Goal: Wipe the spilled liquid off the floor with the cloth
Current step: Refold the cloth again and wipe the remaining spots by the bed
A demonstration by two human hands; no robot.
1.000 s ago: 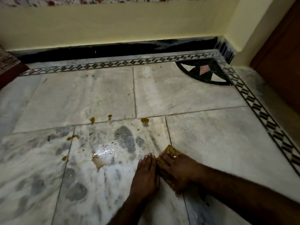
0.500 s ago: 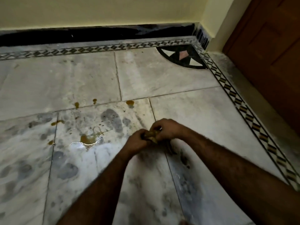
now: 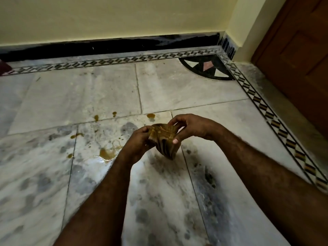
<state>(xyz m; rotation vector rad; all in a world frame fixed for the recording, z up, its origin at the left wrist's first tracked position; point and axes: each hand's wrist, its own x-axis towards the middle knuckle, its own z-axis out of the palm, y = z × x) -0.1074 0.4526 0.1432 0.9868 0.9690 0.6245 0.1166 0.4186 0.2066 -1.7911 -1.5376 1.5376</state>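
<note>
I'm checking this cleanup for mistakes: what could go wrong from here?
The cloth, held above the floor by the left hand and right hand, already looks stained, so it may smear the brown puddle. The small drops near the tile joint could be missed.

Both hands are holding a bunched brown cloth (image 3: 165, 139) above the marble floor (image 3: 221, 125), the left hand (image 3: 137, 144) gripping its left side, the right hand (image 3: 191, 127) pinching its right. A brown puddle (image 3: 107, 153) is lying left of them.
</note>
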